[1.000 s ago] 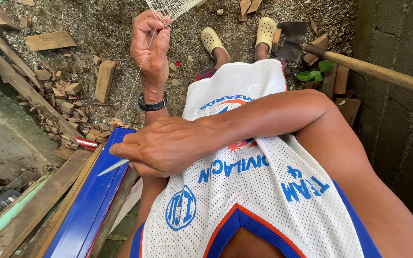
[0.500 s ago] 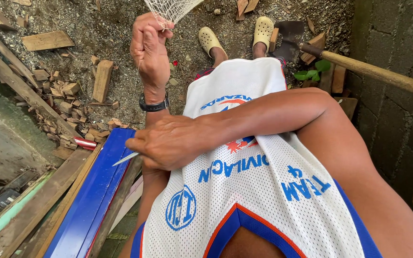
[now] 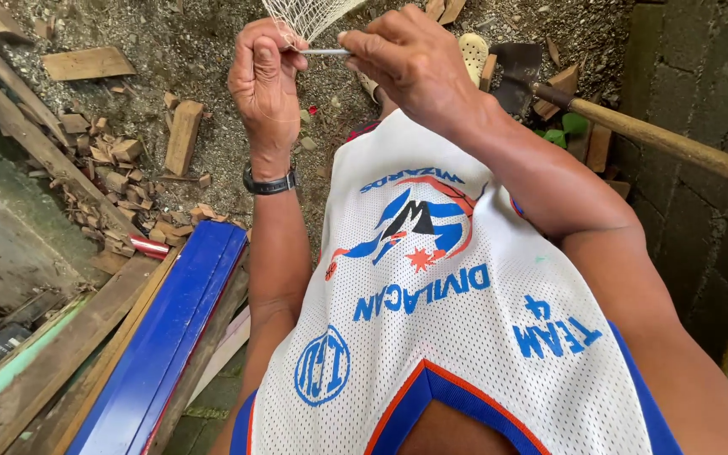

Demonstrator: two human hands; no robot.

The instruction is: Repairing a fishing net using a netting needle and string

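A white mesh net (image 3: 307, 15) hangs from the top edge of the head view. My left hand (image 3: 264, 84), with a black watch on the wrist, pinches the net's lower edge. My right hand (image 3: 410, 61) is raised beside it and grips a thin white netting needle (image 3: 323, 52), whose tip points at the left hand's fingers. Both hands are close together in front of my chest, above my white and blue jersey (image 3: 431, 295).
A blue painted beam (image 3: 166, 337) and wooden planks (image 3: 61, 362) lie at lower left. Wood scraps (image 3: 183, 135) are scattered on the gravel. An axe with a wooden handle (image 3: 659, 139) leans by the grey block wall (image 3: 701, 101) at right. A sandalled foot (image 3: 473, 55) shows behind my right hand.
My right hand rose with the needle from beside the blue beam up to the net. The left hand kept its hold on the net, and the view moved closer.
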